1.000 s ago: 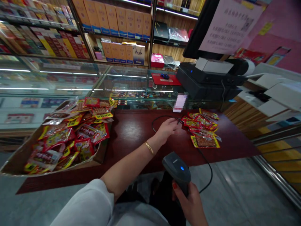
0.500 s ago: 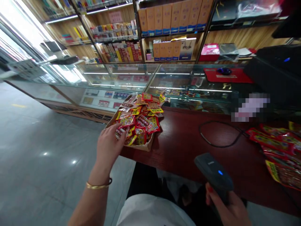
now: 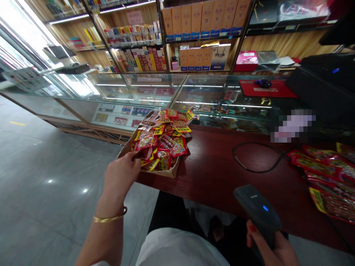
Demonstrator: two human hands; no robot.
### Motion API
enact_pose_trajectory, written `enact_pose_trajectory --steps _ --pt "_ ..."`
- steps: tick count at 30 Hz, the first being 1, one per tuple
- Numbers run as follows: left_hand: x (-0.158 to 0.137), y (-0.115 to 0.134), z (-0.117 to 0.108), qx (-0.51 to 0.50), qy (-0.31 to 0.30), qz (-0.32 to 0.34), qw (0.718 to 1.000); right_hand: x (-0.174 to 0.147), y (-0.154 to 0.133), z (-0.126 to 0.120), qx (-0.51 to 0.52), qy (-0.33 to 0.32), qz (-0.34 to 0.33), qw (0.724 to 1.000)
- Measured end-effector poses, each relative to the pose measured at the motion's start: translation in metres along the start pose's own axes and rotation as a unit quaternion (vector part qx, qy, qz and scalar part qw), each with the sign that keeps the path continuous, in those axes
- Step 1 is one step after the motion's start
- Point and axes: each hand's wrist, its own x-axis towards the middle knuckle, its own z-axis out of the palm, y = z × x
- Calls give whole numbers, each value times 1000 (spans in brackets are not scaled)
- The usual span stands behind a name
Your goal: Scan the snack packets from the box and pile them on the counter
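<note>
At the front left corner of a shallow cardboard box [image 3: 172, 172], my left hand [image 3: 120, 178] has its fingers pinched together at the edge of a shiny red snack packet [image 3: 146, 153]. The fingertips are partly hidden. Several small red and yellow snack packets [image 3: 165, 157] fill the box in a heap. My right hand [image 3: 273, 245], low on the right, is wrapped around the handle of a dark barcode scanner [image 3: 257, 207] with a blue light on top. The scanner's head is over the front edge of the wooden counter [image 3: 210, 166].
More red snack packets [image 3: 330, 177] lie in a pile on the right. A black cable [image 3: 253, 171] loops across the counter. Behind stand a glass display case [image 3: 138, 92], a mouse [image 3: 263, 83] on a red mat [image 3: 246, 88], and a dark machine [image 3: 318, 81].
My left hand has drawn back slightly left, and its fingers have closed into a pinch at the packets. My right hand and the scanner have shifted a little right and down.
</note>
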Motion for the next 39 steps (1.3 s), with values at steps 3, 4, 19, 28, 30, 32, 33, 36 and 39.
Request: enact_pose_trajectory --steps 3,4,19,28,30,32,33,36,39 --pt "-23 10 -25 -121 126 -12 984 -4 -10 1 31 33 16 999" --pt "-30 18 -30 -191 167 20 967 -5 -15 2 42 44 16 998" --pt "-40 179 142 -627 -175 282 705 -17 -27 4 105 73 3 992" --pt "-42 176 157 -617 -131 290 720 -12 -42 19 60 40 -1 997" --pt "-42 177 159 -619 -140 272 723 -12 -48 21 53 47 -5 997" --pt "-42 178 160 -630 -151 238 723 -13 -50 23 47 39 -6 998" --pt "-41 178 160 -639 -157 218 721 -14 -50 24 44 33 -4 998" --pt "-38 178 162 -680 -184 167 689 -16 -48 28 45 32 7 998" --pt "-36 178 162 -712 -217 139 653 -19 -47 33 52 34 18 998"
